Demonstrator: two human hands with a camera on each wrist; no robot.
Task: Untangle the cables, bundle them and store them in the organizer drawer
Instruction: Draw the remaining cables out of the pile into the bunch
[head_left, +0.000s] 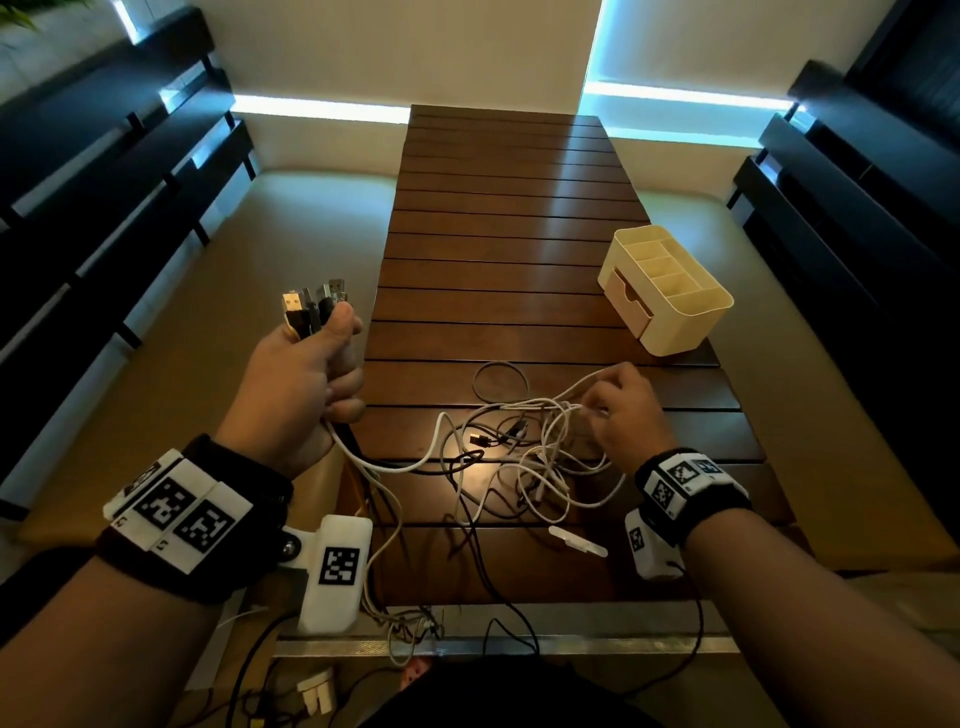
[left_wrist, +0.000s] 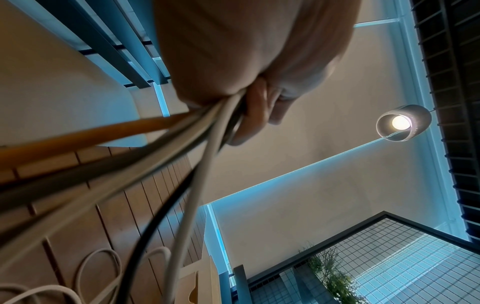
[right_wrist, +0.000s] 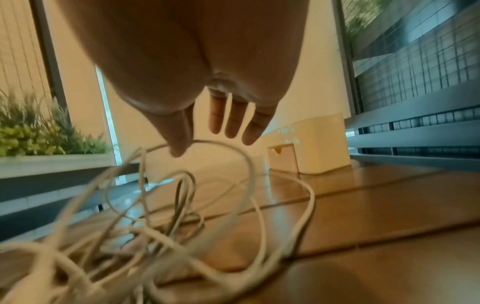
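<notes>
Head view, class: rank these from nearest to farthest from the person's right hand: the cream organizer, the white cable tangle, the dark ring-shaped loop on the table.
1. White cable tangle: at the right hand's fingertips.
2. Dark ring-shaped loop: to its left, on the table.
3. Cream organizer: beyond it, at the table's right edge.

No readable words, brands or numbers are showing anywhere; the wrist bands (head_left: 179, 512) are carrying only black-and-white square code markers, no lettering

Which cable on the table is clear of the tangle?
The thin grey loop, lying alone on the table beyond the tangle, left of the right hand.
</notes>
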